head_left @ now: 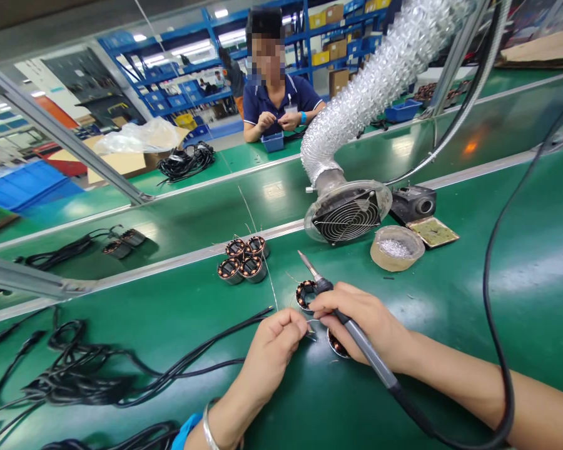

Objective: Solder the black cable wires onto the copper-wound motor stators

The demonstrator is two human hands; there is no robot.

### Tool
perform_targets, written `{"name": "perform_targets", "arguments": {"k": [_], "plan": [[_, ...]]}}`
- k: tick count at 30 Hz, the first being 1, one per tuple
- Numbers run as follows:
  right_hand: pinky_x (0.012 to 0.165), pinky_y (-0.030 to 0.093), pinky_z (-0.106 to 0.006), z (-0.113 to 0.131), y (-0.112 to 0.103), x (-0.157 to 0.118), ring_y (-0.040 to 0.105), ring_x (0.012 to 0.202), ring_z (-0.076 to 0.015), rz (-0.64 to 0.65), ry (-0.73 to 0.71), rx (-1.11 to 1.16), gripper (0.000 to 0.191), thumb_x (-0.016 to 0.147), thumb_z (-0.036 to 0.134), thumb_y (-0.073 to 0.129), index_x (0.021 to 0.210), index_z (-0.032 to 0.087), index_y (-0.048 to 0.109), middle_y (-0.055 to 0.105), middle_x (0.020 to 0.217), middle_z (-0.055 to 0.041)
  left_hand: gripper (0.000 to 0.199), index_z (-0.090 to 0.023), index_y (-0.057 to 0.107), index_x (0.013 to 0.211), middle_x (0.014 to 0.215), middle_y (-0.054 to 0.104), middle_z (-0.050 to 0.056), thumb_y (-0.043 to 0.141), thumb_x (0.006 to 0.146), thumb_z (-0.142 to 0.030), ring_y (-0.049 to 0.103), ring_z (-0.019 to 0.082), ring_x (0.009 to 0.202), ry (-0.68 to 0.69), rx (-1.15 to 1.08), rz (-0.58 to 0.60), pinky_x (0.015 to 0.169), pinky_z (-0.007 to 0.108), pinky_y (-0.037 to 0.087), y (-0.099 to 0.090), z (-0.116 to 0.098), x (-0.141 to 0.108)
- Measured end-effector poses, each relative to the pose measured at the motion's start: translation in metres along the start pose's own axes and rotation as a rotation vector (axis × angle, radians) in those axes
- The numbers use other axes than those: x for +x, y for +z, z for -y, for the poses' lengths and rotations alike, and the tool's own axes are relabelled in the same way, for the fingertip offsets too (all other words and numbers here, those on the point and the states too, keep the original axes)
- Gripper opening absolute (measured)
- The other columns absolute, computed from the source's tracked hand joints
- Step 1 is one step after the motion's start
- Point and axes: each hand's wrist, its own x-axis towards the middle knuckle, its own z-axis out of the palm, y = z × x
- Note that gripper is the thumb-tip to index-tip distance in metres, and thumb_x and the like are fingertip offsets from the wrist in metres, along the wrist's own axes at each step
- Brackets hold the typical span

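Note:
My right hand (373, 322) is closed around the grey handle of a soldering iron (366, 344), whose bare tip points up and away to the left. A stator with copper windings (304, 295) stands just beyond my fingers. A second stator (338, 345) is partly covered by my right hand. To the left, my left hand (276, 344) is pinched shut, with thin wire ends (312, 330) sticking out at the fingertips. How these wires run behind the fingers is hidden. Several more copper-wound stators (243, 259) stand grouped near the metal rail.
Black cables (89, 369) sprawl across the green bench at left. A fume extractor (349, 215) with a foil duct hangs ahead. Right of it are a round tub (396, 250), a sponge tray (434, 231) and an iron holder (415, 203). A co-worker (281, 106) sits opposite.

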Motion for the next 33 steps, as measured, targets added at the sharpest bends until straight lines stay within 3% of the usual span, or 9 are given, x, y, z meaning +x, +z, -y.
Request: {"name": "perform_targets", "arguments": {"k": [9,12,16,20,23,33], "plan": [[0.070,0.045,-0.027,-0.004,-0.005,0.002,0.052,0.069,-0.0128,0.084,-0.066,0.018,0.025,0.090,0.005,0.053,0.110,0.020,0.059,0.068,0.084,-0.0006,0.024,-0.020,0.050,0.063,0.049,0.025,-0.012,0.060,0.076,-0.037,0.013,0.007,0.044,0.028,0.045,-0.031,0.043,0.021,0.014,0.003,0.000,-0.001],[0.065,0.047,-0.025,0.009,-0.019,0.000,0.054,0.071,-0.0139,0.020,0.001,0.003,0.028,0.094,0.008,0.050,0.117,0.021,0.060,0.070,0.085,-0.0021,0.022,-0.020,0.050,0.063,0.050,0.027,-0.011,0.057,0.077,-0.035,0.015,0.007,0.045,0.055,0.090,-0.049,0.044,0.021,0.016,0.003,0.001,-0.001],[0.069,0.051,-0.025,0.033,-0.040,-0.009,0.061,0.077,-0.0139,-0.062,0.178,0.048,0.037,0.096,0.017,0.052,0.132,0.025,0.057,0.069,0.090,-0.0016,0.020,-0.019,0.052,0.064,0.050,0.028,-0.010,0.056,0.077,-0.034,0.018,0.008,0.046,0.066,0.133,-0.060,0.045,0.022,0.018,0.002,0.000,-0.001],[0.054,0.046,-0.024,0.037,-0.045,-0.023,0.057,0.063,-0.0137,-0.223,0.298,0.085,0.022,0.094,0.025,0.056,0.110,0.028,0.070,0.064,0.075,0.0001,0.021,-0.019,0.054,0.065,0.050,0.029,-0.010,0.055,0.079,-0.035,0.019,0.009,0.046,0.065,0.178,-0.052,0.046,0.022,0.018,0.000,0.000,-0.002],[0.055,0.048,-0.024,0.029,-0.040,-0.030,0.060,0.063,-0.0148,-0.305,0.333,0.147,0.015,0.091,0.025,0.058,0.099,0.027,0.071,0.067,0.076,-0.0001,0.022,-0.019,0.054,0.065,0.050,0.029,-0.009,0.055,0.080,-0.035,0.020,0.009,0.047,0.070,0.203,-0.057,0.047,0.022,0.019,0.000,-0.001,-0.003],[0.057,0.051,-0.024,0.024,-0.034,-0.027,0.063,0.065,-0.0156,-0.300,0.363,0.181,0.012,0.087,0.022,0.060,0.091,0.023,0.071,0.070,0.077,-0.0012,0.022,-0.019,0.053,0.066,0.053,0.030,-0.008,0.052,0.083,-0.033,0.020,0.009,0.049,0.078,0.246,-0.047,0.048,0.022,0.020,-0.001,0.000,-0.003]]}}
